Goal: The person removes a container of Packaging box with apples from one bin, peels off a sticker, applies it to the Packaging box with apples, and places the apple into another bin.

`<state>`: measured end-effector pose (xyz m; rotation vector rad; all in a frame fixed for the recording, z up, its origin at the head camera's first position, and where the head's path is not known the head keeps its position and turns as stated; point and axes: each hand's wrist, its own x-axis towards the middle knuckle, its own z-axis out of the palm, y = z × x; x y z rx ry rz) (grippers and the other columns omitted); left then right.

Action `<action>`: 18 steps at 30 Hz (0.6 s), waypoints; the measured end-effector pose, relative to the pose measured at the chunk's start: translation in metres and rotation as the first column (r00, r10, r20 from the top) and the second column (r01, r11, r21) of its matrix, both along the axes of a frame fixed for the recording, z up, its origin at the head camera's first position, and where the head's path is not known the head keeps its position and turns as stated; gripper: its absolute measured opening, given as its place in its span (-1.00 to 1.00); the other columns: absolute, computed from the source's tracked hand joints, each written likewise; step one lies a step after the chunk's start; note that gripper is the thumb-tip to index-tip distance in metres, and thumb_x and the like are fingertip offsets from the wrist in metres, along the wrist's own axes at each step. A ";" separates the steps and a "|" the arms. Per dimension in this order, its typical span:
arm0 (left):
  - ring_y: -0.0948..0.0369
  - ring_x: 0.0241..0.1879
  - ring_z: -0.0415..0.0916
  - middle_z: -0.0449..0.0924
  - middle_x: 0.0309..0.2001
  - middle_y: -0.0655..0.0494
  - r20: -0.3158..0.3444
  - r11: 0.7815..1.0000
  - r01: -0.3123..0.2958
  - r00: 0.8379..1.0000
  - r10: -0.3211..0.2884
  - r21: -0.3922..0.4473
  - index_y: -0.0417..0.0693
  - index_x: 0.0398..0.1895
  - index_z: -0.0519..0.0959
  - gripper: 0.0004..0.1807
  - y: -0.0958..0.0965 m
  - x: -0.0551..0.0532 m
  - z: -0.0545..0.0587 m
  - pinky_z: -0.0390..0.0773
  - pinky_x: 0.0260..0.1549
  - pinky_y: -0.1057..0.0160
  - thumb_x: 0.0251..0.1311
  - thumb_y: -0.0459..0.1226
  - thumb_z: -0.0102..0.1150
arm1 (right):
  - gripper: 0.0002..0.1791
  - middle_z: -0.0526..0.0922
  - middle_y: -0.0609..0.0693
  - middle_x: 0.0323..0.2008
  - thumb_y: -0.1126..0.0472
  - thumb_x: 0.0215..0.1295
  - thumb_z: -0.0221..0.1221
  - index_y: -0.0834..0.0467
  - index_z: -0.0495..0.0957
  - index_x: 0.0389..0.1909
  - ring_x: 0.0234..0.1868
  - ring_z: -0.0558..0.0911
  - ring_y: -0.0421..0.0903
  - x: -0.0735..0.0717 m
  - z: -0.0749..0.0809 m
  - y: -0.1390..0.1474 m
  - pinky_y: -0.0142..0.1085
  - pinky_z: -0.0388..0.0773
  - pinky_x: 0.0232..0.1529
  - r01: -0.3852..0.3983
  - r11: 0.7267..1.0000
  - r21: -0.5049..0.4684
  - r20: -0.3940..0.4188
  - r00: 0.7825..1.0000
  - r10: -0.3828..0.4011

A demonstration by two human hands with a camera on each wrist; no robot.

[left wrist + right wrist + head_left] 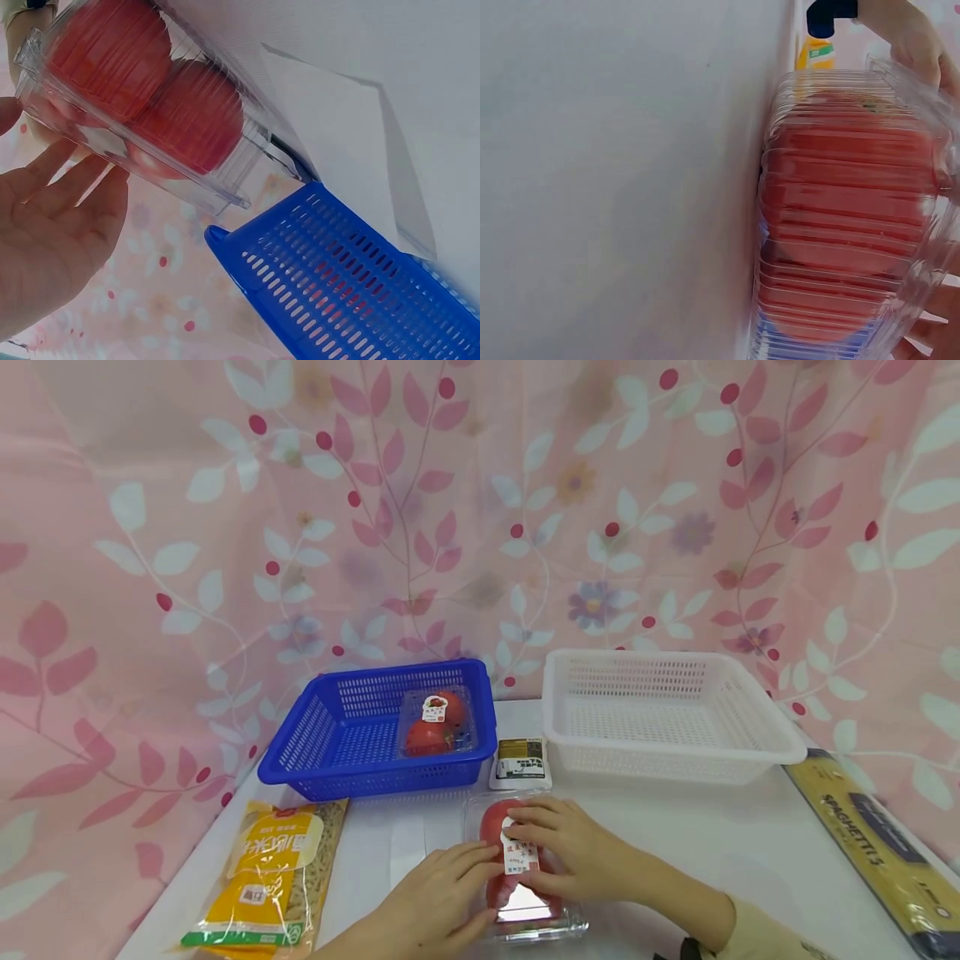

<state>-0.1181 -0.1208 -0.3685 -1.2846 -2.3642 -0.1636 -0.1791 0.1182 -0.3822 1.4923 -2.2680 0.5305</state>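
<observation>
A clear plastic box (528, 906) of red tomatoes, with a white label on its lid, lies on the table in front of me. My left hand (427, 893) touches its left side with fingers extended. From the right, my right hand (573, 852) rests its fingers on the lid by the label. In the left wrist view the left hand (60, 225) has loosely spread fingers against the lid of the box (150, 97). The right wrist view gives the ribbed side of the box (840, 202), with the right hand's fingers (934, 326) partly cut off.
Behind stand a blue basket (375, 783) holding another tomato box (438, 718), and a white basket (675, 753). A small packet (520, 764) lies between them. At left are a yellow bag (262, 872) and white paper (407, 852); a spaghetti pack (862, 843) lies right.
</observation>
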 end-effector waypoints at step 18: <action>-0.13 0.22 0.19 -0.09 0.39 -0.15 0.692 0.925 -0.380 0.671 0.267 0.011 0.01 0.43 -0.07 -0.13 -0.008 -0.002 0.002 0.36 -0.02 -0.19 0.19 0.27 -0.20 | -0.25 0.02 0.08 0.39 -0.23 0.18 0.09 -0.02 0.19 0.34 0.29 0.18 0.12 0.017 0.001 0.018 0.13 0.35 0.03 0.234 0.972 -0.009 0.295 0.930 -0.221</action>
